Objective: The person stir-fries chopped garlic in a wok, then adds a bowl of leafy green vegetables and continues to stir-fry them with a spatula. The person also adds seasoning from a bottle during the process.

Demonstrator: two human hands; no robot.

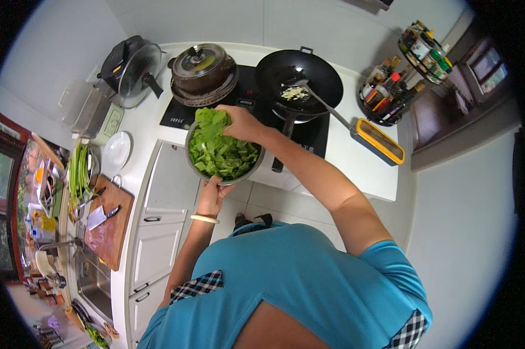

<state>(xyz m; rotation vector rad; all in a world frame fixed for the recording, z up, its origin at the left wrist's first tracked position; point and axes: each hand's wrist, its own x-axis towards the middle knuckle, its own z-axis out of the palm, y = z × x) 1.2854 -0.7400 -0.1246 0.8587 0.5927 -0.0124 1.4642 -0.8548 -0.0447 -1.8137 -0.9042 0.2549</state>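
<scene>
My left hand grips the near rim of a metal bowl full of chopped leafy greens. At the bowl's far side, my right hand has its fingers closed around a bunch of the leaves. A black wok sits on the cooktop beyond my right forearm, its handle towards me. Chopped pale bits, perhaps garlic, lie in the wok. The spatula rests with its blade among them and its grip out over the right rim.
A lidded pot occupies the left of the black cooktop. Bottles crowd a rack at right, near a yellow-rimmed box. Leftward are a plate, a cutting board with a cleaver, and a sink.
</scene>
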